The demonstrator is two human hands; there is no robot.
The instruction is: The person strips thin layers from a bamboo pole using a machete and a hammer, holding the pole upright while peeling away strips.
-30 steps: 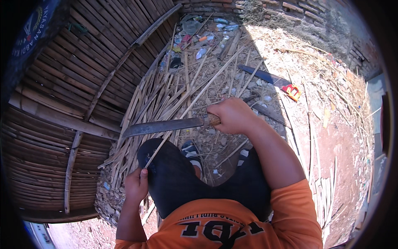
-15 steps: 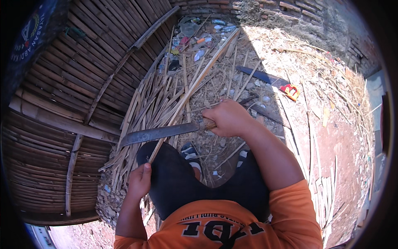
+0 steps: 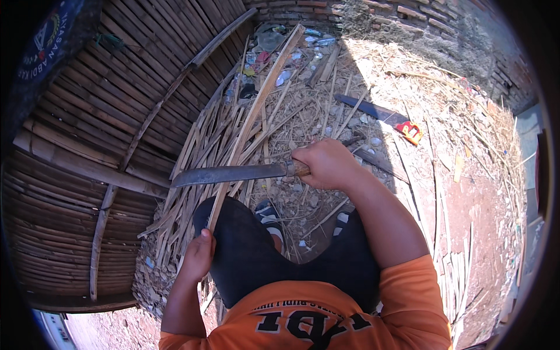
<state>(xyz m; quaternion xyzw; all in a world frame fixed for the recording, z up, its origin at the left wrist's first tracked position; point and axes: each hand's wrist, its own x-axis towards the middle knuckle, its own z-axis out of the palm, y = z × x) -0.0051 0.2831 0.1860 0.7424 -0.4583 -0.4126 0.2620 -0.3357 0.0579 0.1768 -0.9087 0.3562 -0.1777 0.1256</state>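
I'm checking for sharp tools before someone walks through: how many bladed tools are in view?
2: a long knife, gripped in the right hand, and a handsaw lying on the ground ahead, right of centre. Others may be hidden.

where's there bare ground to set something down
Barest: the reddish ground at right, between the long sticks and the straw near the right edge. Smaller: a dirt patch between the shoes. Crowded: left, where strips pile beside the slatted wall, and ahead, where litter lies before the brick wall.
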